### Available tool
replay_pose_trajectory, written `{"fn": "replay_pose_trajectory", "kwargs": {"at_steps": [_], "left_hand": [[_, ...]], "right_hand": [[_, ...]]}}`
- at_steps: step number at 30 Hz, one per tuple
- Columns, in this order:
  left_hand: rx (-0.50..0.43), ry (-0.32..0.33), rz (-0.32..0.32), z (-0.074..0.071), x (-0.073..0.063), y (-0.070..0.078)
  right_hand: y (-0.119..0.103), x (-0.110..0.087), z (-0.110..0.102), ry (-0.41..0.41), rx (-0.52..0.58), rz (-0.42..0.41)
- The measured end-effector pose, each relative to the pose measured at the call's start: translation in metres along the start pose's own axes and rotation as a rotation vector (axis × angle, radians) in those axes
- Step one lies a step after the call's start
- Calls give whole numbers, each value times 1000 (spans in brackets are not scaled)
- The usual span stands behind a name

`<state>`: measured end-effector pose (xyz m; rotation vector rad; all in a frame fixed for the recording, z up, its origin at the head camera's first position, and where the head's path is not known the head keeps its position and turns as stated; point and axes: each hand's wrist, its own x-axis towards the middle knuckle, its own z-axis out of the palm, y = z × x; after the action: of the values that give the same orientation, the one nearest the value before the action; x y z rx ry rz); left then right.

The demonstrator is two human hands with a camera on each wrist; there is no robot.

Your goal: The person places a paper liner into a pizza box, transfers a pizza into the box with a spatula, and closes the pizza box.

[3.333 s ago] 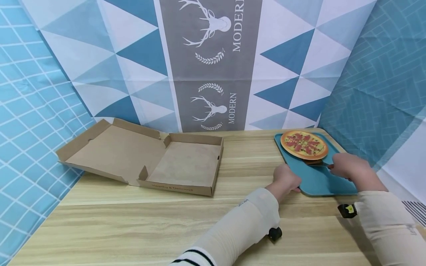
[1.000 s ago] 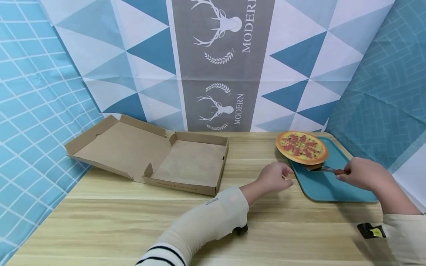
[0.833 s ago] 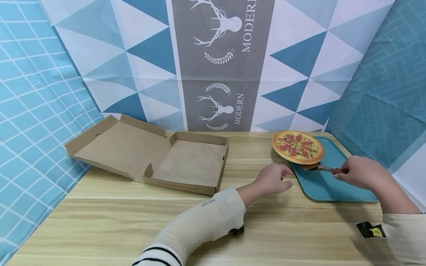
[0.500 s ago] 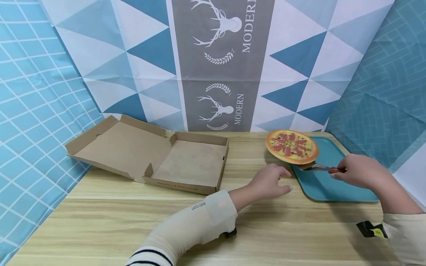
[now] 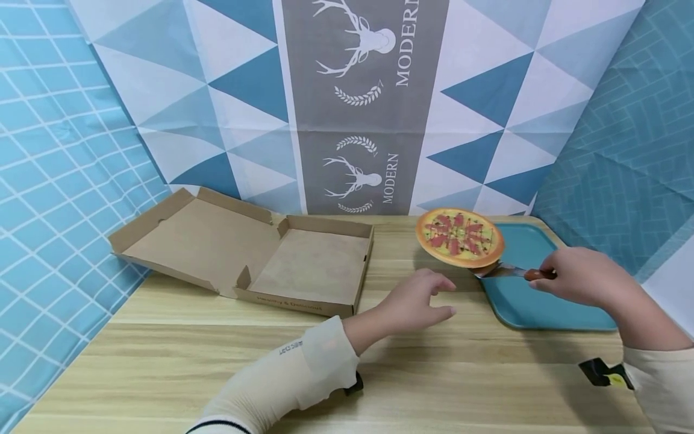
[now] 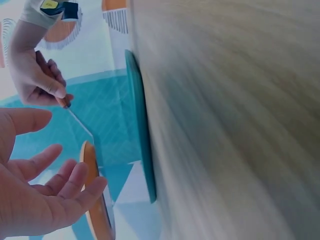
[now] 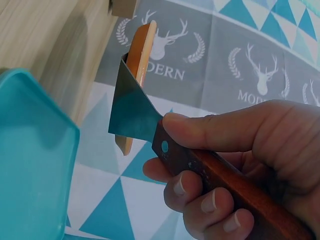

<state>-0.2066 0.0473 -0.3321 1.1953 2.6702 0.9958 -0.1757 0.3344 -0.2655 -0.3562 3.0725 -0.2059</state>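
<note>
Right hand (image 5: 582,278) is clamped on the brown handle (image 7: 225,182) of the spatula (image 7: 131,107), and on my right wrist feed I see the thumb lying along the top and the fingers curled beneath. The metal blade sits under the pizza (image 5: 459,237), which I have raised above the table (image 5: 190,367), just beside the left edge of the blue tray (image 5: 542,304) in the head view. From my left wrist feed the pizza shows edge-on, lifted apart from the tray. Left hand (image 5: 412,302) has its thumb and fingers apart, reaching out below and near the pizza; the head view shows a gap between them. Farther left I have the cardboard box (image 5: 295,304), open on the table, its lid (image 5: 200,238) laid back to the left and lettering on the near wall. Behind everything hangs a cloth (image 5: 358,114) printed with deer heads, triangles and the word MODERN. Both arms wear pale sleeves (image 5: 276,377).
</note>
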Motion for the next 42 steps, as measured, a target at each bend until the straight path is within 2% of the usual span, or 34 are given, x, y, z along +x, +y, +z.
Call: {"fn": "replay_pose_trajectory", "kwargs": {"at_steps": [6, 16, 22, 27, 33, 42], "left_hand": [[-52, 22, -32, -21, -18, -8], [-106, 134, -110, -57, -51, -30], [-99, 203, -139, -79, -73, -43], [-111, 260, -166, -91, -90, -54], [-130, 295, -190, -102, -107, -65], [-125, 326, -283, -119, -130, -80]], "right_hand": [[-9, 6, -3, -3, 24, -18], [-25, 17, -7, 3, 40, -53], [-33, 26, -8, 7, 42, -84], [-38, 34, -6, 18, 76, -124], [-45, 43, -3, 39, 95, -142], [-59, 53, 0, 49, 116, -168]]}}
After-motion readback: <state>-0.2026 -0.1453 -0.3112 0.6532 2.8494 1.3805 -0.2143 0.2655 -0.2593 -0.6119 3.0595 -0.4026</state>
